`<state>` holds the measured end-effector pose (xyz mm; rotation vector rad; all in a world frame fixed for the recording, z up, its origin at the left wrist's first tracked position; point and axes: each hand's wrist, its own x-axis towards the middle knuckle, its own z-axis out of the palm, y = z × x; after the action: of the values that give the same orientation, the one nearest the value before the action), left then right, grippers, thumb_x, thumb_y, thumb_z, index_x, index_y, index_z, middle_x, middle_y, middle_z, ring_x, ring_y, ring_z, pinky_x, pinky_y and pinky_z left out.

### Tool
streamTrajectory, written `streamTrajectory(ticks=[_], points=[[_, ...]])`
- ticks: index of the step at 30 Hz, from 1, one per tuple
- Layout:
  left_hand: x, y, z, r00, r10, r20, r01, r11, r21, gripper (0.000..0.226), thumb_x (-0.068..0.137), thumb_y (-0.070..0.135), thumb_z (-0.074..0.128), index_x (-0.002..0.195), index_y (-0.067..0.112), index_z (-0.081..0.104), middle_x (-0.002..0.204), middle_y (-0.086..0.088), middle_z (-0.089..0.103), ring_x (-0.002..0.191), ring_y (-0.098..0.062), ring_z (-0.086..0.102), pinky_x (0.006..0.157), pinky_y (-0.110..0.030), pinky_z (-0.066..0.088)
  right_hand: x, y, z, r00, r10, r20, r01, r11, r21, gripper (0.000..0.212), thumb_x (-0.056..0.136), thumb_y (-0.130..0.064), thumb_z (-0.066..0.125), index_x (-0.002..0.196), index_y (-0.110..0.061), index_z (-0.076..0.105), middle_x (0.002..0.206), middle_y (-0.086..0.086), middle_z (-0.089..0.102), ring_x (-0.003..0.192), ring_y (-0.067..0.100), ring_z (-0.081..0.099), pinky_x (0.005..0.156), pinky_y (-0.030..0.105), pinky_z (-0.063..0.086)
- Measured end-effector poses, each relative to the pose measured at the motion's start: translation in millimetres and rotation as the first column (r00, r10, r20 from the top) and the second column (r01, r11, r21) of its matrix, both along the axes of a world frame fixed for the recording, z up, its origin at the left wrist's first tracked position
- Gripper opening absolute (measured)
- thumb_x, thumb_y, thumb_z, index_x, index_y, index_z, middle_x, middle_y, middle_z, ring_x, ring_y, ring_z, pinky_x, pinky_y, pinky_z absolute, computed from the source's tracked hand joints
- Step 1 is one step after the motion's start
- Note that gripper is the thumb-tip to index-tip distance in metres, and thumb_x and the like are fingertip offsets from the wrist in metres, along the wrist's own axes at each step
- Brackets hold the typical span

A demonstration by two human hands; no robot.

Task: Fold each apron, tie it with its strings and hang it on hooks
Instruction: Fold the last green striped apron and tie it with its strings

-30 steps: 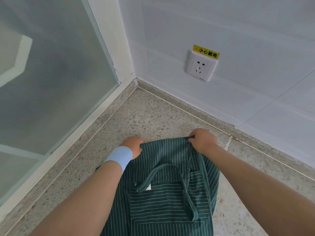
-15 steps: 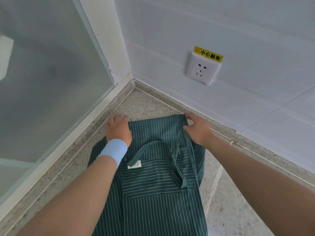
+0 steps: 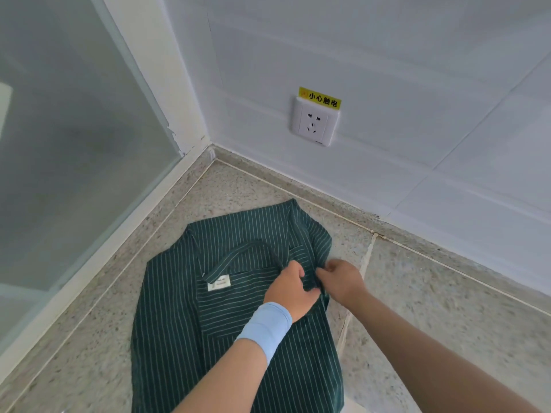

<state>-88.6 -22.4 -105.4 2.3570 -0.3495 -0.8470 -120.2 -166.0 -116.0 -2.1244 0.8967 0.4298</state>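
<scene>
On speckled surface | apron [image 3: 173, 323] | left hand [image 3: 287, 289], right hand [image 3: 343, 281] grip its edge

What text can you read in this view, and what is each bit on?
"小心触电": black characters on the yellow sticker stuck to the wall just above the wall socket; a small symbol at its left end is too small to make out.
White tag sewn on the striped green apron: faint print, too small to read.
No other text shows.
</scene>
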Motion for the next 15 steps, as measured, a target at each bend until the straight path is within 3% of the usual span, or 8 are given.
streamTrajectory(ticks=[3,5,6,7,9,11,13,15], points=[[-11,1,-2,0.99,0.14,-0.019,-0.141,0.988,-0.067,0.063,0.071,0.052,0.079,0.114,0.023,0.043,0.111,0.007,0.045,0.097,-0.014,0.055,0.078,-0.024,0.045,1,8,15,0.976,-0.183,0.12,0.131,0.928,0.35,0.025,0.092,-0.033,0.064,0.076,-0.014,0.065,0.078,0.005,0.067,0.074,0.021,0.062,0.073,0.042,0.056],[-9,8,0,0.957,0.273,-0.097,-0.288,0.933,-0.216,0.047,0.076,0.034,0.081,0.109,0.021,0.05,0.107,0.007,0.056,0.095,-0.015,0.06,0.075,-0.018,0.044,-1,12,25,0.957,-0.271,0.103,0.134,0.729,0.671,0.02,0.096,-0.028,0.061,0.092,-0.011,0.072,0.093,0.008,0.071,0.079,0.023,0.061,0.069,0.04,0.056],[-7,14,3,0.935,0.319,-0.153,-0.35,0.898,-0.267,0.035,0.081,0.025,0.078,0.107,0.02,0.055,0.103,0.006,0.063,0.095,-0.015,0.063,0.075,-0.018,0.046,-2,14,29,0.951,-0.296,0.093,0.125,0.639,0.759,0.018,0.098,-0.021,0.059,0.102,-0.009,0.072,0.102,0.009,0.071,0.083,0.025,0.062,0.069,0.037,0.055],[-3,20,4,0.914,0.351,-0.204,-0.4,0.866,-0.3,0.025,0.086,0.018,0.073,0.107,0.018,0.06,0.101,0.005,0.068,0.096,-0.016,0.066,0.079,-0.022,0.051,-3,16,33,0.943,-0.319,0.093,0.125,0.599,0.791,0.018,0.098,-0.012,0.057,0.11,-0.007,0.07,0.108,0.01,0.071,0.087,0.025,0.064,0.071,0.037,0.055],[3,33,6,0.878,0.385,-0.284,-0.464,0.829,-0.311,0.013,0.093,0.014,0.065,0.104,0.017,0.069,0.099,0.002,0.074,0.095,-0.018,0.07,0.088,-0.036,0.056,-8,23,33,0.938,-0.336,0.089,0.154,0.63,0.761,0.026,0.094,-0.001,0.057,0.117,-0.009,0.064,0.115,0.013,0.068,0.091,0.024,0.065,0.074,0.037,0.056],[6,44,11,0.816,0.417,-0.401,-0.551,0.77,-0.322,0.014,0.098,0.016,0.058,0.102,0.017,0.072,0.101,-0.004,0.076,0.094,-0.022,0.072,0.091,-0.043,0.057,-14,32,30,0.975,-0.217,0.044,0.126,0.709,0.694,0.034,0.088,-0.006,0.062,0.121,-0.016,0.059,0.117,0.016,0.067,0.092,0.023,0.063,0.07,0.037,0.05],[9,51,17,0.738,0.427,-0.522,-0.647,0.668,-0.368,0.017,0.101,0.018,0.055,0.108,0.017,0.071,0.108,-0.007,0.075,0.101,-0.026,0.071,0.093,-0.046,0.056,-21,41,28,0.997,-0.076,-0.023,0.069,0.693,0.718,0.047,0.081,-0.016,0.068,0.126,-0.022,0.057,0.113,0.017,0.07,0.09,0.025,0.063,0.068,0.035,0.046],[11,57,22,0.7,0.367,-0.612,-0.683,0.593,-0.426,0.021,0.1,0.017,0.058,0.119,0.017,0.067,0.114,-0.007,0.073,0.107,-0.027,0.069,0.095,-0.048,0.055,-26,47,29,0.999,-0.044,-0.022,0.045,0.658,0.752,0.046,0.084,-0.014,0.071,0.128,-0.022,0.06,0.109,0.015,0.074,0.09,0.028,0.071,0.073,0.035,0.056]])
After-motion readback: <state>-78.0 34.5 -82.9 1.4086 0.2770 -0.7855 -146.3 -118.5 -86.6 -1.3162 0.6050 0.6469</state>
